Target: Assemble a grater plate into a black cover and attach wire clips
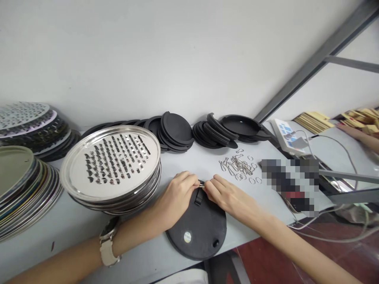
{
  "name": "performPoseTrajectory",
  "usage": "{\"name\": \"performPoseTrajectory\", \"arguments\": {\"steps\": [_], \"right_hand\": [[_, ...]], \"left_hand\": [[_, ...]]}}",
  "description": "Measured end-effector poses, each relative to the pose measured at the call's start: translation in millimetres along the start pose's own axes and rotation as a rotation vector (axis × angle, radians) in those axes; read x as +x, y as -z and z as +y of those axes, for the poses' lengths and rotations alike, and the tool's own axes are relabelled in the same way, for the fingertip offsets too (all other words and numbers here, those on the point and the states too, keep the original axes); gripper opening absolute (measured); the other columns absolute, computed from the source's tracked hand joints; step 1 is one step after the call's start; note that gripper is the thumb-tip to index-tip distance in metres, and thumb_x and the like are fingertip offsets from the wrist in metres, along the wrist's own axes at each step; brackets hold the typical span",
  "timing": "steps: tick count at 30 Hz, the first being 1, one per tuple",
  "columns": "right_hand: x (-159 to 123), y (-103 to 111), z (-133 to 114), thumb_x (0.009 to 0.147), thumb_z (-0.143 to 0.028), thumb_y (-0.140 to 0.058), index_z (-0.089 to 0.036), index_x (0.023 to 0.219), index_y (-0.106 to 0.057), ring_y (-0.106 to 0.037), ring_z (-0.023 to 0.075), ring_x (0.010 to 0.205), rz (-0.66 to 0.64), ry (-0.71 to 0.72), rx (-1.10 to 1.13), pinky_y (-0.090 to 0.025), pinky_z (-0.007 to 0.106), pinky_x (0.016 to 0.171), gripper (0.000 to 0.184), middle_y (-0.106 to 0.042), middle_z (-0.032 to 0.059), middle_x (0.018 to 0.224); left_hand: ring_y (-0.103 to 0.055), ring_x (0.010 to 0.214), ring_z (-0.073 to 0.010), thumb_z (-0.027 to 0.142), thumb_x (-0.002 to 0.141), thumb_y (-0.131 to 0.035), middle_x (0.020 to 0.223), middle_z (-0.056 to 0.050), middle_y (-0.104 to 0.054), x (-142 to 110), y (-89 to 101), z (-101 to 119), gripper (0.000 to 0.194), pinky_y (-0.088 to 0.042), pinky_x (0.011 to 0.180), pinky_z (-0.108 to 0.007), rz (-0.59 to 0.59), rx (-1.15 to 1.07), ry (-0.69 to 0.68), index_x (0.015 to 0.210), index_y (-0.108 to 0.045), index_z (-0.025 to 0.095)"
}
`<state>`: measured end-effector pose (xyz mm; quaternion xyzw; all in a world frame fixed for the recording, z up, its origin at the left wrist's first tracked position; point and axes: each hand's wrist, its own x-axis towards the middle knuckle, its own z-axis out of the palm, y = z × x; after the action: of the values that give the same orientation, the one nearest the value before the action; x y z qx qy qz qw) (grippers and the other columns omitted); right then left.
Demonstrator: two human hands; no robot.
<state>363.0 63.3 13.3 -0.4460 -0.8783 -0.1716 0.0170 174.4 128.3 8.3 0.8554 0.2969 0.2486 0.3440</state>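
A black round plastic disc (197,232) lies on the table in front of me, bearing a small round sticker and a hole near its lower edge. At its far edge, my left hand (181,192) and my right hand (223,192) meet, fingertips pinched from both sides on a small metal ring (201,185). The ring sits by a black clip (198,198) on the disc; whether it is threaded through cannot be made out. Beyond my right hand lies a loose pile of metal rings and wire loops (241,165).
Stacked round metal grater plates (110,163) stand left of the disc, with more round plates (25,193) farther left. Black round bases (177,130) line the wall. A pixelated object (291,187), cables and a metal frame (310,67) are at right, where another person's arm (361,138) shows.
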Motion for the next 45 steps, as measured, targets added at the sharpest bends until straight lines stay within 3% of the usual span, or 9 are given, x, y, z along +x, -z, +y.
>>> {"name": "performPoseTrajectory", "arguments": {"steps": [14,24,31,38,45], "right_hand": [[1.7,-3.1,-3.4,0.096,-0.009,-0.04,-0.016,0.084,-0.055,-0.045,0.0206,0.066,-0.05,0.009,-0.079,-0.038,0.037,0.058,0.021,-0.049,0.0049,0.074],[6.2,6.4,-0.4,0.097,-0.01,-0.039,-0.016,0.081,-0.05,-0.044,0.0185,0.065,-0.074,-0.053,0.177,-0.04,0.031,0.057,0.02,-0.049,0.0038,0.071],[0.4,-0.8,-3.1,0.098,-0.011,-0.035,-0.018,0.082,-0.045,-0.044,0.0189,0.07,-0.039,-0.173,0.399,-0.042,0.03,0.063,0.019,-0.049,0.0039,0.074],[-8.8,-13.3,-6.2,0.101,-0.018,-0.032,-0.02,0.079,-0.039,-0.043,0.018,0.071,0.058,-0.247,0.585,-0.038,0.029,0.063,0.024,-0.045,0.0021,0.072],[-10.9,-17.8,-6.0,0.1,-0.017,-0.033,-0.021,0.077,-0.037,-0.039,0.0178,0.069,0.101,-0.208,0.602,-0.034,0.029,0.062,0.023,-0.044,0.002,0.07]], "left_hand": [[-0.052,0.081,-0.0176,0.004,0.092,-0.043,0.083,-0.001,-0.057,1.3,0.6,1.6,0.023,-0.041,0.081,-0.032,-0.025,0.115,-0.048,0.078,-0.056,0.018],[-0.05,0.086,-0.0183,0.005,0.094,-0.039,0.086,-0.002,-0.054,-1.8,2.3,1.4,0.023,-0.036,0.082,-0.033,-0.064,0.264,-0.177,0.084,-0.057,0.017],[-0.048,0.085,-0.0187,0.003,0.093,-0.043,0.087,-0.002,-0.053,-3.7,2.7,-1.9,0.02,-0.037,0.079,-0.034,-0.083,0.313,-0.229,0.093,-0.058,0.016],[-0.048,0.093,-0.0191,0.008,0.094,-0.047,0.092,-0.003,-0.054,-5.9,-0.5,-7.0,0.016,-0.04,0.085,-0.034,-0.031,0.208,-0.23,0.094,-0.059,0.017],[-0.049,0.089,-0.0172,0.008,0.096,-0.043,0.089,-0.002,-0.053,-4.5,1.9,-5.4,0.017,-0.041,0.086,-0.033,-0.038,0.147,-0.209,0.088,-0.056,0.015]]}}
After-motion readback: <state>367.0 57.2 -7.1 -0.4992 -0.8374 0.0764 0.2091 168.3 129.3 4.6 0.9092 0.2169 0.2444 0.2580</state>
